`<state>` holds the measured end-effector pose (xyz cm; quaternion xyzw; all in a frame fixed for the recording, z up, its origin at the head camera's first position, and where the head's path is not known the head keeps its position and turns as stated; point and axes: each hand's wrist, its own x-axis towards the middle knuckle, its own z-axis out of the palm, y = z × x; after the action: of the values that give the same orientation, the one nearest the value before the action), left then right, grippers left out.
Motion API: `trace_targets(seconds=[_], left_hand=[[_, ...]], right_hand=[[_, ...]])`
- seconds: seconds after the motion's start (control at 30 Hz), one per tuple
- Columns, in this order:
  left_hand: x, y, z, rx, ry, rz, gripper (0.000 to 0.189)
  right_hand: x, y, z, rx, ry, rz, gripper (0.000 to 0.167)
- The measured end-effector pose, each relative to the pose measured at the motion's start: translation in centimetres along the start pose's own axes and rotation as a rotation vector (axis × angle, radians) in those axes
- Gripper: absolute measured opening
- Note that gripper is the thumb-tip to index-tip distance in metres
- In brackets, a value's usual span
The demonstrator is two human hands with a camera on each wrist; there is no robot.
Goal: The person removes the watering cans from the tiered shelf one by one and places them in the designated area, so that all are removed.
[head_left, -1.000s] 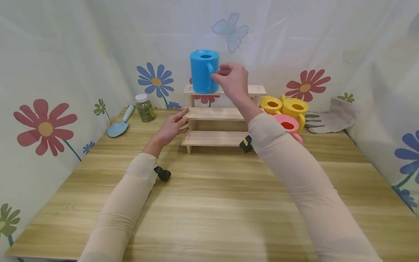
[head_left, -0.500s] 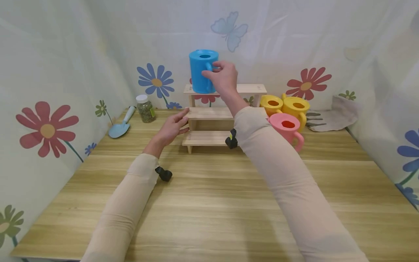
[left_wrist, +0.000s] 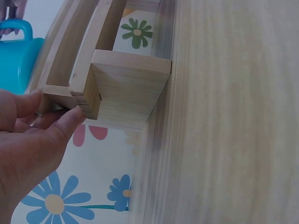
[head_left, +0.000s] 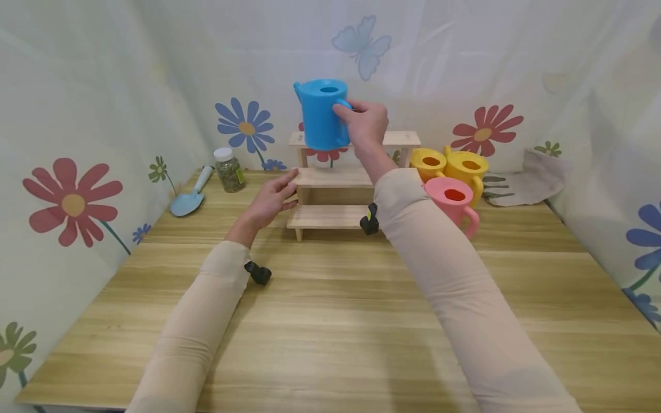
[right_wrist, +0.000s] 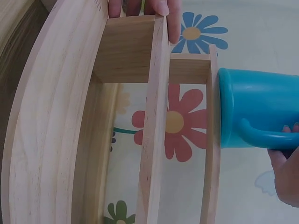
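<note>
My right hand (head_left: 369,126) grips the handle of a blue watering can (head_left: 322,117) on the left part of a wooden tiered shelf's top board. The can stands upright with its small spout toward the back left; in the right wrist view the can's base (right_wrist: 226,107) is right at the board. My left hand (head_left: 268,203) holds the left end of the middle board of the wooden shelf (head_left: 330,179). In the left wrist view the left hand's fingertips (left_wrist: 70,119) lie on both sides of that board's end.
Right of the shelf stand two yellow watering cans (head_left: 467,166) and a pink one (head_left: 449,198). Behind them lie a cloth glove (head_left: 532,183) and a dark-pronged fork (head_left: 496,189). At the back left are a jar (head_left: 229,172) with a white lid and a light blue trowel (head_left: 188,201).
The blue watering can has turned, so its spout now shows at the left and its handle points right. My right hand shifted left, then back right with the handle. My left hand stayed put.
</note>
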<state>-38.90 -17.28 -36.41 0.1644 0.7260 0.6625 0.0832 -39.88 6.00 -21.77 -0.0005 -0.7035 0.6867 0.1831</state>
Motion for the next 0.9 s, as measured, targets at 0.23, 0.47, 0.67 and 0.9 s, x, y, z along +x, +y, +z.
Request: trace_targets(seconds=[0.23, 0.47, 0.67, 0.9], left_hand=[[0.0, 0.1, 0.1, 0.002, -0.002, 0.011, 0.052], [0.0, -0.1, 0.0, -0.005, -0.001, 0.013, 0.051], [-0.2, -0.3, 0.0, -0.006, -0.004, 0.014, 0.052], [0.0, -0.2, 0.0, 0.000, 0.001, 0.006, 0.052]], right_hand=[[0.0, 0.2, -0.5, -0.004, 0.008, -0.026, 0.034], [-0.3, 0.3, -0.6, -0.020, 0.000, -0.024, 0.034], [-0.7, 0.2, -1.8, -0.047, -0.014, -0.030, 0.035], [-1.1, -0.7, -7.0, 0.008, -0.013, -0.028, 0.036]])
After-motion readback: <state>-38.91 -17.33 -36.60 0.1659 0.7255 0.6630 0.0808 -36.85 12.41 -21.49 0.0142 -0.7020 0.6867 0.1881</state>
